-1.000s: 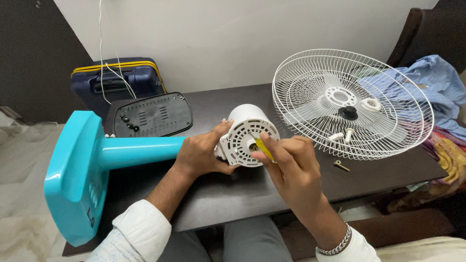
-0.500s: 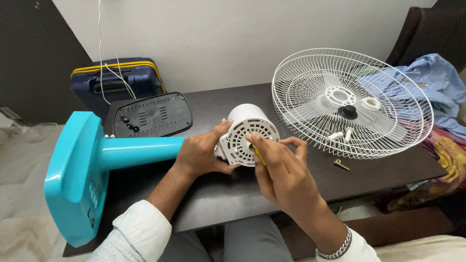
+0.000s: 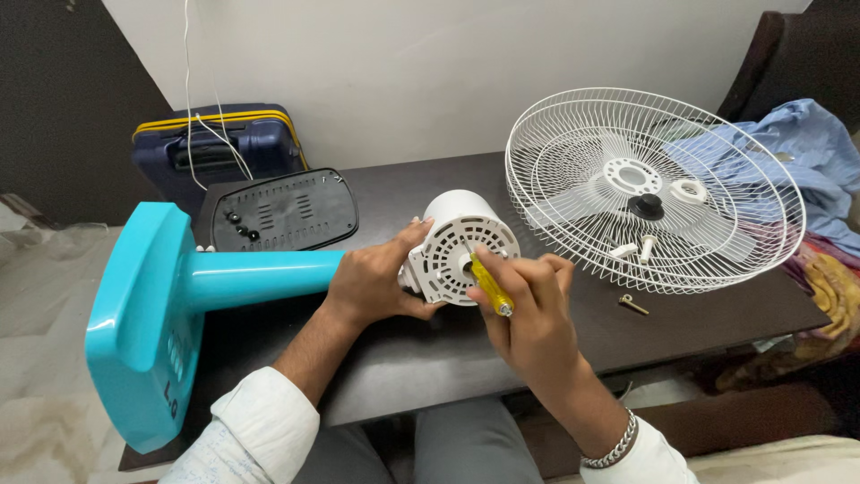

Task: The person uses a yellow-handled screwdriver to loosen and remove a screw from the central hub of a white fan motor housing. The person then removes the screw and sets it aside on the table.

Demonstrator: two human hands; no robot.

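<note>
At the centre of the dark table [image 3: 681, 332], a white vented fan motor housing [image 3: 461, 246] is being steadied on its side by the left hand [image 3: 372, 287], whose fingers are being wrapped around the housing's rear edge — apparently so that the slotted face is being kept turned toward the wearer. From about five o'clock of that face, the right hand [image 3: 533, 314] is being closed around a yellow-handled screwdriver [image 3: 490, 285], and its tip is being pressed against the housing near the middle, the shaft angled up toward eleven o'clock; the grip looks chosen for turning while the other hand resists the twist.

At nine o'clock of the housing, a turquoise stand [image 3: 260, 273] is being laid flat, its broad base [image 3: 139, 314] being left hanging past the table's edge. At two o'clock, a white wire fan guard [image 3: 743, 170] is being used like a dish — small white fittings [image 3: 634, 246], a white ring [image 3: 688, 190] and a black knob [image 3: 646, 206] are being kept inside it. Just outside its rim, at four o'clock of the housing, a small brass screw [image 3: 632, 304] is lying loose. At eleven o'clock, a black vented cover plate [image 3: 279, 211] is being rested flat, and behind it a navy suitcase [image 3: 215, 148] is being stood against the pale wall [image 3: 403, 72]. Blue cloth [image 3: 811, 152] is being piled at the far right.
</note>
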